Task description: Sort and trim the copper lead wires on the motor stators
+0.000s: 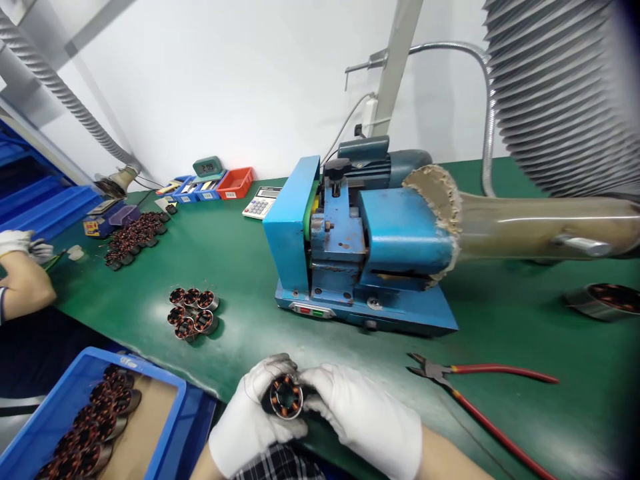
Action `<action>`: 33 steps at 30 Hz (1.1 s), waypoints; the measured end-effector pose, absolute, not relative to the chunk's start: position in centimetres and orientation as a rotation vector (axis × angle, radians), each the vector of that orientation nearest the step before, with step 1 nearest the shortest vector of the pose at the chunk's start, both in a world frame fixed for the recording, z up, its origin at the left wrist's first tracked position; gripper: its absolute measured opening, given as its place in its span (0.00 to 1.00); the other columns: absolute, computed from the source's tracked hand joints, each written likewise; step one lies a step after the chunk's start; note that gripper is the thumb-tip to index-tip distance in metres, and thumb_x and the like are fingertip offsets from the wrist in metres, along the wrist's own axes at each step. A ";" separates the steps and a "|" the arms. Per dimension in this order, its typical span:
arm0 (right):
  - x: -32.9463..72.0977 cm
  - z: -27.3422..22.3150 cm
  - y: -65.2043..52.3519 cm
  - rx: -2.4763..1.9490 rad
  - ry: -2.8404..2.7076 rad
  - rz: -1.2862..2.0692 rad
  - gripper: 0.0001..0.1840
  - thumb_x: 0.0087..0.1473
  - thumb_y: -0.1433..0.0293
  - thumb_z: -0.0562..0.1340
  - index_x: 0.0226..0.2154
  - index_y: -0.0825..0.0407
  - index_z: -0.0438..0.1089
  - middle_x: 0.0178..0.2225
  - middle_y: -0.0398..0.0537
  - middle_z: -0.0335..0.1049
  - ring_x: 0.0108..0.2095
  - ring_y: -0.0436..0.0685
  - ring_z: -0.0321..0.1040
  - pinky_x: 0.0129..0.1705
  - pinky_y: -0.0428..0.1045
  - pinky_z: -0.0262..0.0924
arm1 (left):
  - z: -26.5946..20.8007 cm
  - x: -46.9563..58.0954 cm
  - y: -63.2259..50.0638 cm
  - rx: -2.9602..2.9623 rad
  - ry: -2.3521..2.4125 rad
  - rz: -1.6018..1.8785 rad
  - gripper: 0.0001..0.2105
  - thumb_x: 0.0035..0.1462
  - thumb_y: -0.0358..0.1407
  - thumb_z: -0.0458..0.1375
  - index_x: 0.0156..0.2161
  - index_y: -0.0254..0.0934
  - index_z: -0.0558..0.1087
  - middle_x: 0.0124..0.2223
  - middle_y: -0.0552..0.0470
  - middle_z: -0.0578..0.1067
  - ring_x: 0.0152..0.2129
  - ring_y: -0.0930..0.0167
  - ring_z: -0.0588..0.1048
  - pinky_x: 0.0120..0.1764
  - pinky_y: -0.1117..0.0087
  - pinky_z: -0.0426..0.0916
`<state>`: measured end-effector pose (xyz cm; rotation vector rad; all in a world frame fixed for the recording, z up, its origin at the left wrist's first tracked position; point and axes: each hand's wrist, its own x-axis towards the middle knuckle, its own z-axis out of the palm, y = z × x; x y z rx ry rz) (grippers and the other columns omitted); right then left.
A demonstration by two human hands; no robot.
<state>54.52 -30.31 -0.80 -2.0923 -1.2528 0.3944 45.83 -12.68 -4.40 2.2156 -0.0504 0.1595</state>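
Note:
A motor stator, a round metal ring with copper windings inside, is held near the front edge of the green table. My left hand, in a white glove, wraps around its left side with the ring's open face toward me. From the right, my right hand, also gloved, has its fingers closed at the ring's right rim. Thin wire ends show by the ring; whether the right fingertips also pinch one is hidden. Red-handled cutting pliers lie with jaws spread to the right of my hands.
A blue belt-driven machine with a duct stands ahead. Several stators sit left of centre; more fill a blue bin. A co-worker's gloved hand is at far left. A calculator and red tray lie behind.

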 end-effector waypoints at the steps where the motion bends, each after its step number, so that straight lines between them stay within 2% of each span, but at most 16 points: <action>1: 54.4 -0.4 -30.5 -2.116 -1.320 0.363 0.08 0.53 0.73 0.55 0.35 0.54 0.69 0.30 0.50 0.69 0.30 0.57 0.65 0.33 0.50 0.59 | -3.7 45.8 -12.8 2.210 -0.051 0.138 0.28 0.31 0.27 0.62 0.44 0.39 0.68 0.47 0.47 0.72 0.45 0.61 0.70 0.48 0.61 0.66; 5: 53.8 0.5 -31.0 -2.214 -1.529 0.058 0.08 0.47 0.78 0.54 0.30 0.55 0.67 0.25 0.49 0.65 0.25 0.56 0.60 0.28 0.50 0.54 | -1.8 45.6 -13.7 2.096 -0.037 0.066 0.29 0.29 0.25 0.63 0.44 0.41 0.69 0.45 0.49 0.72 0.43 0.61 0.71 0.48 0.62 0.66; 7: 53.6 0.5 -31.1 -2.223 -1.492 -0.045 0.09 0.46 0.79 0.53 0.27 0.54 0.66 0.23 0.48 0.64 0.25 0.56 0.59 0.27 0.50 0.52 | -1.4 45.4 -14.4 1.932 0.042 0.059 0.28 0.31 0.25 0.63 0.44 0.41 0.68 0.43 0.50 0.73 0.38 0.63 0.73 0.43 0.64 0.69; 9: 53.5 0.5 -31.2 -2.220 -1.366 -0.012 0.09 0.47 0.78 0.52 0.25 0.53 0.65 0.23 0.47 0.64 0.24 0.55 0.59 0.27 0.49 0.52 | -1.1 45.1 -15.0 1.756 0.178 0.021 0.28 0.35 0.26 0.62 0.46 0.42 0.66 0.43 0.50 0.73 0.32 0.66 0.75 0.35 0.66 0.72; 11: 53.4 0.6 -31.2 -2.168 -1.223 0.118 0.10 0.52 0.74 0.50 0.25 0.52 0.63 0.23 0.46 0.64 0.24 0.53 0.60 0.27 0.47 0.52 | -0.4 44.9 -15.1 1.654 0.230 0.008 0.27 0.38 0.28 0.63 0.47 0.42 0.66 0.44 0.48 0.73 0.30 0.66 0.75 0.31 0.66 0.73; 14: 53.4 1.1 -31.3 -2.035 -1.069 0.340 0.13 0.58 0.69 0.46 0.27 0.50 0.61 0.24 0.44 0.65 0.25 0.51 0.62 0.26 0.45 0.53 | 1.1 45.0 -14.7 1.735 0.065 0.109 0.14 0.43 0.31 0.62 0.39 0.38 0.72 0.45 0.45 0.73 0.39 0.60 0.74 0.38 0.63 0.72; 16: 53.3 1.5 -31.4 -1.999 -0.986 0.423 0.12 0.58 0.68 0.46 0.28 0.49 0.60 0.24 0.43 0.65 0.25 0.51 0.63 0.26 0.44 0.53 | 2.0 45.0 -14.6 1.898 -0.081 0.308 0.05 0.48 0.30 0.59 0.32 0.39 0.74 0.43 0.48 0.73 0.41 0.62 0.73 0.41 0.66 0.71; 17: 53.3 1.7 -31.4 -1.989 -0.949 0.437 0.11 0.58 0.69 0.46 0.28 0.49 0.60 0.24 0.42 0.65 0.25 0.51 0.63 0.26 0.44 0.53 | 2.2 45.0 -14.6 1.998 -0.122 0.430 0.05 0.49 0.30 0.58 0.33 0.41 0.73 0.43 0.48 0.73 0.41 0.64 0.72 0.41 0.67 0.70; 19: 53.2 2.0 -31.3 -1.962 -0.875 0.424 0.11 0.58 0.70 0.47 0.27 0.49 0.59 0.24 0.42 0.65 0.26 0.51 0.63 0.28 0.44 0.54 | 2.4 44.8 -14.8 2.224 -0.159 0.652 0.13 0.49 0.31 0.59 0.42 0.43 0.70 0.44 0.48 0.71 0.41 0.65 0.71 0.42 0.67 0.70; 21: 53.1 2.2 -31.2 -1.943 -0.821 0.396 0.12 0.57 0.70 0.47 0.25 0.49 0.58 0.23 0.41 0.64 0.25 0.51 0.63 0.28 0.44 0.54 | 2.1 44.6 -14.9 2.447 -0.176 0.742 0.23 0.46 0.37 0.63 0.49 0.43 0.65 0.46 0.44 0.68 0.43 0.62 0.70 0.42 0.66 0.70; 22: 53.1 2.2 -31.2 -1.956 -0.808 0.379 0.12 0.58 0.70 0.46 0.25 0.49 0.57 0.23 0.41 0.64 0.25 0.51 0.63 0.28 0.44 0.54 | 1.9 44.5 -14.8 2.529 -0.198 0.736 0.25 0.46 0.40 0.62 0.51 0.42 0.64 0.46 0.43 0.66 0.43 0.62 0.69 0.41 0.66 0.70; 26: 53.0 1.7 -31.0 -2.202 -0.893 0.272 0.11 0.56 0.72 0.47 0.25 0.50 0.59 0.22 0.44 0.64 0.23 0.53 0.62 0.26 0.46 0.52 | 1.0 45.2 -14.4 2.530 -0.359 0.712 0.18 0.55 0.47 0.52 0.49 0.44 0.64 0.44 0.44 0.66 0.41 0.63 0.70 0.40 0.65 0.70; 28: 52.8 1.3 -30.9 -2.371 -0.947 0.163 0.09 0.52 0.75 0.49 0.25 0.51 0.60 0.22 0.46 0.64 0.23 0.55 0.61 0.26 0.47 0.50 | 0.7 45.5 -14.4 2.540 -0.296 0.750 0.19 0.54 0.50 0.50 0.48 0.45 0.66 0.45 0.43 0.63 0.41 0.61 0.70 0.39 0.63 0.70; 30: 52.5 0.9 -31.0 -2.463 -0.960 0.031 0.08 0.48 0.78 0.51 0.26 0.51 0.62 0.23 0.47 0.64 0.23 0.56 0.61 0.26 0.48 0.49 | 0.4 45.5 -14.7 2.602 -0.154 0.762 0.18 0.52 0.48 0.53 0.47 0.46 0.68 0.47 0.44 0.59 0.40 0.61 0.69 0.37 0.63 0.71; 33: 52.2 0.5 -31.2 -2.457 -0.971 -0.118 0.10 0.45 0.80 0.52 0.28 0.51 0.63 0.23 0.46 0.63 0.24 0.55 0.60 0.27 0.47 0.49 | 0.4 45.3 -15.9 2.555 -0.010 0.731 0.17 0.51 0.36 0.56 0.48 0.47 0.66 0.45 0.47 0.59 0.39 0.65 0.69 0.38 0.65 0.70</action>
